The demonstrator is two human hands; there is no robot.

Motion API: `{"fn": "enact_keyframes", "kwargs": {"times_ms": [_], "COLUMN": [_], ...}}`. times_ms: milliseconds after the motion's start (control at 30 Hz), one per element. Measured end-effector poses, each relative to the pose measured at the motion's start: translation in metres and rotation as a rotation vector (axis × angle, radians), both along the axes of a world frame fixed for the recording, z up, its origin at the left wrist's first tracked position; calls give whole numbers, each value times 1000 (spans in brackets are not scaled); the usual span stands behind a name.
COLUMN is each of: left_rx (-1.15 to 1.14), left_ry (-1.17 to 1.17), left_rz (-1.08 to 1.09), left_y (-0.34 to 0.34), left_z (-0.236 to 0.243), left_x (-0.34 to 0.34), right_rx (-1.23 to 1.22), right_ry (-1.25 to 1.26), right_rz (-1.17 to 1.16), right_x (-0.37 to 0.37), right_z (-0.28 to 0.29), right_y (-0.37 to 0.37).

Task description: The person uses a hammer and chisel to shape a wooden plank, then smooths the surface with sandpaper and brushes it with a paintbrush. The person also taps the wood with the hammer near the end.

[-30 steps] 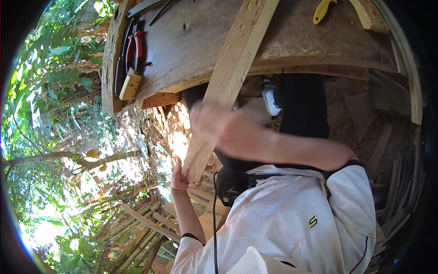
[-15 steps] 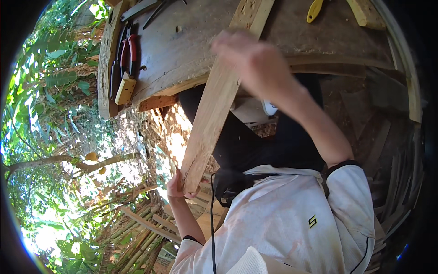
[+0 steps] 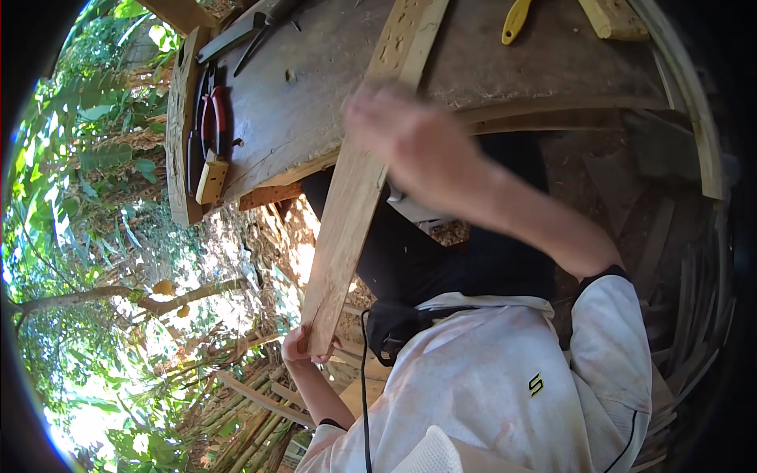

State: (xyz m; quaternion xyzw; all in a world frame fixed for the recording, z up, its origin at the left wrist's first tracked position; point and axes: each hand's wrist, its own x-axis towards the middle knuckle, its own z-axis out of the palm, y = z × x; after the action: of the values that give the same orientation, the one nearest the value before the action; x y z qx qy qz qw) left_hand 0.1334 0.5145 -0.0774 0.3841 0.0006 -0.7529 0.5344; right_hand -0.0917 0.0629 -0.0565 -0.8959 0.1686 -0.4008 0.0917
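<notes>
Since 1 second ago, the right hand (image 3: 402, 134) has moved farther up 1 plank (image 3: 339, 236); its fingers blur over the wood, their grip impossible to tell. The left hand (image 3: 295, 345) has its fingers wrapped around the plank's near end. The plank's far part crosses 1 counter (image 3: 315, 102); left of the plank lie 1 pair of red-handled pliers (image 3: 221, 110), right of it 1 yellow handle (image 3: 515, 21).

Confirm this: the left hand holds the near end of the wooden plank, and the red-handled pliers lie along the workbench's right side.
The side is wrong: the head view shows the red-handled pliers along the workbench's left side. The left hand does hold the wooden plank's near end.
</notes>
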Motion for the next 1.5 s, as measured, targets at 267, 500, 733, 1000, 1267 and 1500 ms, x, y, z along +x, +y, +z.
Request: {"fn": "enact_keyframes", "kwargs": {"times_ms": [267, 500, 733, 1000, 1267, 1500], "left_rx": [117, 542, 658, 316, 47, 50], "left_ry": [-65, -452, -1441, -1696, -1922, -1946], "left_rz": [67, 439, -665, -399, -233, -221], "left_y": [55, 113, -46, -184, -177, -128], "left_z": [16, 19, 65, 40, 15, 14], "left_x": [19, 33, 0, -76, -79, -59], "right_rx": [196, 347, 156, 180, 305, 65], "right_ry": [152, 117, 139, 100, 141, 41], "right_rz": [-12, 368, 207, 184, 146, 279], "right_x": [0, 7, 8, 19, 19, 14], "right_z": [17, 23, 8, 8, 34, 23], "right_y": [-41, 19, 36, 43, -21, 19]}}
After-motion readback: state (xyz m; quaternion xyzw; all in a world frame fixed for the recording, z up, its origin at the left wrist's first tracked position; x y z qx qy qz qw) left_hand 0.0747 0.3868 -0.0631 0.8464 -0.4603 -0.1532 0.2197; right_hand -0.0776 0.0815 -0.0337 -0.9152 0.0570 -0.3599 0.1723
